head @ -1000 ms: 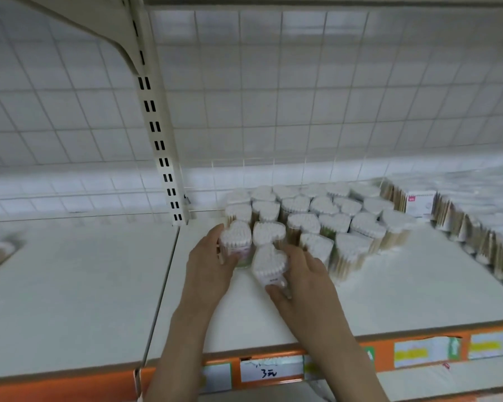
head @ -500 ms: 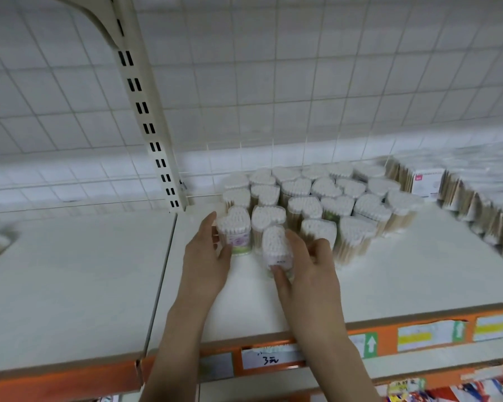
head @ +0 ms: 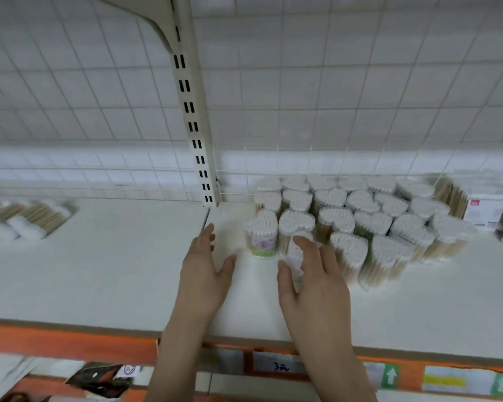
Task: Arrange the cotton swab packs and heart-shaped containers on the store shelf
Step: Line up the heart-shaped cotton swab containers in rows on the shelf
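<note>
White cotton tips crowd the right half of the shelf [head: 99, 271], where the heart-shaped containers [head: 360, 207] stand packed in rows against the wire grid back [head: 302, 97]. The front container [head: 295, 256] sits at the near edge of the cluster, just right of a labelled container [head: 262, 236] with a pink and green sticker. The right hand [head: 314, 282] is on that front one, thumb at its near left side and forefinger laid over its top; the fingers look only lightly curved, and I cannot tell whether they grip it or merely steady it. The left hand [head: 206, 271] hovers apart from the cluster, fingers straight and spread, holding nothing, a gap between it and the labelled container.

Off to the far right lie cotton swab packs [head: 488, 210] with a white label, and more loose packs [head: 26, 219] rest at the far left of the shelf, blurred.

What worries me is how tall and narrow these containers look, and how close they stand. If the right hand nudges the front one in too hard, I judge it could tip into its neighbours and knock over a row. With the left hand off the labelled container, nothing braces that side, so a sideways shove might slide it out of line or towards the upright post [head: 198, 140]. A careless elbow near the shelf's orange front edge [head: 70, 340] could also drag one off.
</note>
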Motion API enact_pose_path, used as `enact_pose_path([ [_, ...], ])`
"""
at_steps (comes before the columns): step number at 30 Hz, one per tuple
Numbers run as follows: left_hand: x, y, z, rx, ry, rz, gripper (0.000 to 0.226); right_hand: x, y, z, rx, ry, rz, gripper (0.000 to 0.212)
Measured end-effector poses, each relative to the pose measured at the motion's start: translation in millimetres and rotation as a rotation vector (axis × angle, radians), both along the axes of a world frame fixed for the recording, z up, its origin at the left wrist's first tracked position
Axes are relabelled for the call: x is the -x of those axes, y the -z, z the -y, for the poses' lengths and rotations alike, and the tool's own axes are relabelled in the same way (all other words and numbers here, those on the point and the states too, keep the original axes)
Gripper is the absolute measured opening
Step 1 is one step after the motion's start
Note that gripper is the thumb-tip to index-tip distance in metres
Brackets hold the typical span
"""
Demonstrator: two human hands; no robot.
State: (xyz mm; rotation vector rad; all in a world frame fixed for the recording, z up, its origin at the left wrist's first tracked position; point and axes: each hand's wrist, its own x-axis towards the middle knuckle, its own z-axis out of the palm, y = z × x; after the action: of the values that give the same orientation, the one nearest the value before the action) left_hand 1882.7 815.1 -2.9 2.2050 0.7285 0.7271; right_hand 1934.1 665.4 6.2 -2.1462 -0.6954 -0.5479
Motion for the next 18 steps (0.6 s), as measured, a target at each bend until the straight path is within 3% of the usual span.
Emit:
enact_pose_path([
  [8, 48, -9, -43, -0.053, -0.068, 0.033, 0.058, 27, 0, -58, 0.011, -0.111, -0.021, 0.029],
  [18, 126, -29, -161, -0.274, 0.059, -0.024, 0.042, 88, -2, -175, 0.091, -0.138, -0.030, 0.028],
])
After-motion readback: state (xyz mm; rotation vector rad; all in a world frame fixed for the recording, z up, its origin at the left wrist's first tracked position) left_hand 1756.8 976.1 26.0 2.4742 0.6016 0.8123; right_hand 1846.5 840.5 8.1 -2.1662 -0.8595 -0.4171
